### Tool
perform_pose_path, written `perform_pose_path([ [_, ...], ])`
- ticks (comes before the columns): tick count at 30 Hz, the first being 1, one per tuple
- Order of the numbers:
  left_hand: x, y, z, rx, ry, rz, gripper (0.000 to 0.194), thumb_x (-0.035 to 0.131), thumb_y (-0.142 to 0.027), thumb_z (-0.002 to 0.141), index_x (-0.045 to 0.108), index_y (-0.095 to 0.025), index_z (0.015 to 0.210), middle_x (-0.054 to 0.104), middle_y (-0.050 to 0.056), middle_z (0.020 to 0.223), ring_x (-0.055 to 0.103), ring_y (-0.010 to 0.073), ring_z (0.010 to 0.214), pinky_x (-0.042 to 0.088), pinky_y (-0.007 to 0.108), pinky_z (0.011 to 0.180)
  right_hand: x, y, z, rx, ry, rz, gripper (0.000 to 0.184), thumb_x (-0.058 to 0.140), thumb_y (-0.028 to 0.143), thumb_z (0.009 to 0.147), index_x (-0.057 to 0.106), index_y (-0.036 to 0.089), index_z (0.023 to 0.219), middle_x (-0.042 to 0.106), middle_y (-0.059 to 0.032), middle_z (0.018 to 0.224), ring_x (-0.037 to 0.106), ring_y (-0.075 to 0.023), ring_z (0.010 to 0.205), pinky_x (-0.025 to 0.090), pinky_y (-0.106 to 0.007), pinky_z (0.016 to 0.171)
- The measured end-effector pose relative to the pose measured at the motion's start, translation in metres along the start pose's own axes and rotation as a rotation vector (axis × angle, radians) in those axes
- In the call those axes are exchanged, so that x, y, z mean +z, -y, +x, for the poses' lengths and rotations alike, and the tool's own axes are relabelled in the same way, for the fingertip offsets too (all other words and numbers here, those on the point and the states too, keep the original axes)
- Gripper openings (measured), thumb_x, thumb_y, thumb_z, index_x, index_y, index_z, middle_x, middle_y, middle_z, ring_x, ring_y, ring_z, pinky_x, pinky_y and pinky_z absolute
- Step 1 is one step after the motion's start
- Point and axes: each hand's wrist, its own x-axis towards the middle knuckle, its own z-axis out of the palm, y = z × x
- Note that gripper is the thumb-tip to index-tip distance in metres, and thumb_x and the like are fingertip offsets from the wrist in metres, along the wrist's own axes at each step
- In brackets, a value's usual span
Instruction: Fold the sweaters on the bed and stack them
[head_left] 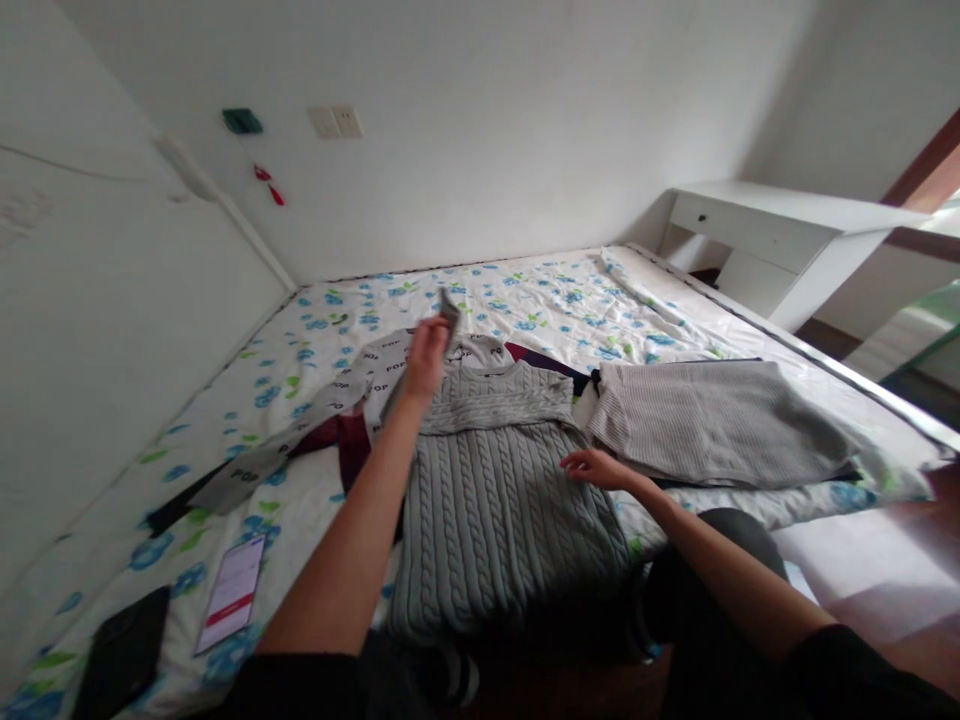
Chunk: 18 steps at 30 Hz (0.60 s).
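A grey cable-knit sweater (502,520) lies face up in front of me, its neckline away from me and one sleeve laid across the chest. My left hand (427,355) is raised over its left shoulder, closed on a grey sweater sleeve (448,308) whose blurred end sticks up past the fingers. At the sweater's right side, my right hand (596,468) hovers or rests lightly with fingers apart; contact is hard to judge. Beneath the sweater, a light grey shirt printed with "POP" (390,365) spreads out to the left, with dark red cloth (352,450) beside it.
A folded beige ribbed garment (712,420) lies to the right on the flowered bedsheet (517,290). At the lower left are a lit phone (231,595) and a black phone (124,650). A white desk (765,235) stands past the bed's right edge.
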Motion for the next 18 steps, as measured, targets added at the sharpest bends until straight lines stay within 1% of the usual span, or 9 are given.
perform_pose_path([
  [2, 0.069, -0.013, -0.036, 0.134, 0.256, -0.083, 0.047, 0.052, -0.044, 0.116, 0.066, -0.018, 0.152, 0.068, 0.019, 0.161, 0.064, 0.0259, 0.15, 0.051, 0.047, 0.117, 0.003, -0.008, 0.0, 0.01, 0.09, -0.047, 0.036, 0.077, 0.027, 0.09, 0.088, 0.019, 0.124, 0.086, -0.0068, 0.102, 0.08, -0.0251, 0.094, 0.063, -0.035, 0.09],
  [3, 0.092, -0.01, -0.057, 0.176, 0.375, -0.076, 0.047, 0.066, -0.042, 0.111, 0.069, -0.021, 0.152, 0.068, 0.019, 0.162, 0.064, 0.0294, 0.152, 0.051, 0.05, 0.121, 0.003, -0.012, 0.0, 0.001, 0.125, -0.062, 0.037, 0.078, 0.027, 0.089, 0.088, 0.02, 0.124, 0.086, -0.0061, 0.102, 0.079, -0.0247, 0.094, 0.063, -0.034, 0.09],
  [4, 0.107, -0.001, -0.078, 0.186, 0.454, -0.047, 0.052, 0.075, -0.04, 0.105, 0.07, -0.024, 0.154, 0.068, 0.018, 0.162, 0.062, 0.0329, 0.154, 0.051, 0.053, 0.124, 0.002, -0.016, 0.001, -0.014, 0.144, -0.07, 0.037, 0.078, 0.027, 0.09, 0.088, 0.02, 0.125, 0.087, -0.0058, 0.104, 0.079, -0.0243, 0.094, 0.062, -0.034, 0.091],
  [5, 0.112, 0.012, -0.098, 0.162, 0.494, -0.006, 0.057, 0.079, -0.037, 0.101, 0.07, -0.025, 0.156, 0.069, 0.018, 0.162, 0.061, 0.035, 0.155, 0.05, 0.056, 0.126, 0.0, -0.019, 0.002, -0.029, 0.151, -0.074, 0.038, 0.078, 0.028, 0.09, 0.088, 0.021, 0.126, 0.087, -0.0057, 0.105, 0.079, -0.0239, 0.095, 0.062, -0.033, 0.091],
  [6, 0.11, 0.029, -0.116, 0.119, 0.516, 0.041, 0.06, 0.078, -0.035, 0.099, 0.068, -0.025, 0.158, 0.069, 0.018, 0.162, 0.061, 0.0359, 0.155, 0.049, 0.056, 0.129, -0.002, -0.022, 0.004, -0.038, 0.146, -0.079, 0.039, 0.077, 0.029, 0.091, 0.088, 0.021, 0.127, 0.087, -0.0059, 0.106, 0.08, -0.0236, 0.094, 0.061, -0.032, 0.09],
  [8, 0.086, 0.067, -0.145, 0.018, 0.498, 0.143, 0.062, 0.075, -0.03, 0.097, 0.068, -0.022, 0.157, 0.069, 0.018, 0.16, 0.063, 0.0362, 0.152, 0.048, 0.056, 0.131, -0.007, -0.025, 0.01, -0.041, 0.128, -0.092, 0.038, 0.078, 0.03, 0.091, 0.089, 0.021, 0.126, 0.086, -0.006, 0.104, 0.079, -0.0235, 0.092, 0.061, -0.032, 0.088],
  [12, 0.008, 0.13, -0.182, -0.225, 0.287, 0.398, 0.063, 0.068, -0.027, 0.092, 0.067, -0.016, 0.154, 0.069, 0.021, 0.158, 0.062, 0.0379, 0.151, 0.046, 0.054, 0.132, -0.014, -0.028, 0.028, -0.026, 0.02, -0.079, 0.035, 0.079, 0.027, 0.09, 0.09, 0.022, 0.123, 0.087, -0.0069, 0.108, 0.081, -0.0252, 0.096, 0.061, -0.033, 0.093],
  [15, -0.032, 0.156, -0.199, -0.523, 0.153, 0.508, 0.068, 0.071, -0.037, 0.093, 0.062, -0.015, 0.157, 0.072, 0.023, 0.152, 0.071, 0.0395, 0.139, 0.054, 0.053, 0.122, -0.017, -0.029, 0.046, 0.018, -0.139, -0.023, 0.039, 0.077, 0.026, 0.095, 0.086, 0.021, 0.132, 0.086, -0.0092, 0.119, 0.081, -0.0264, 0.104, 0.061, -0.036, 0.1],
  [18, -0.041, 0.171, -0.206, -0.758, 0.161, 0.418, 0.076, 0.072, -0.051, 0.093, 0.057, -0.012, 0.157, 0.082, 0.021, 0.132, 0.082, 0.0351, 0.111, 0.063, 0.046, 0.103, -0.024, -0.031, 0.068, 0.131, -0.308, 0.071, 0.045, 0.074, 0.029, 0.1, 0.078, 0.02, 0.144, 0.084, -0.0119, 0.127, 0.08, -0.0249, 0.102, 0.062, -0.037, 0.098],
])
